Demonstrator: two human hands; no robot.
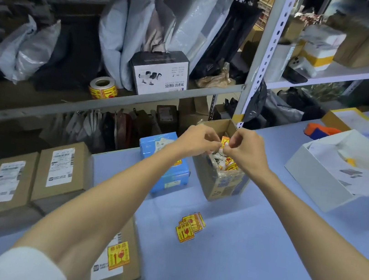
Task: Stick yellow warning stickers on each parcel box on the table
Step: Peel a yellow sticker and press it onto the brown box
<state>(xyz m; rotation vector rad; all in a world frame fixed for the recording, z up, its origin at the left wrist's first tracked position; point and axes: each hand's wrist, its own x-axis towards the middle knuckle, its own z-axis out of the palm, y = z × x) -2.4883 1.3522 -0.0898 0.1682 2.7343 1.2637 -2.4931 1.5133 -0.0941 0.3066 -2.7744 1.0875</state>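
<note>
Blue table (233, 255); sticker (224, 142) pinched upright.

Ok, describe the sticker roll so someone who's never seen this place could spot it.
Look at the grey shelf behind the blue table. Left of the white printed box on it sits the sticker roll, the only round thing there, yellow and red among grey and black bags.

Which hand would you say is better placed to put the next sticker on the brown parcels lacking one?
Probably the left hand: the unstickered brown parcels lie on its side, while the right hand would have to cross over. Both now pinch the sticker.
</note>
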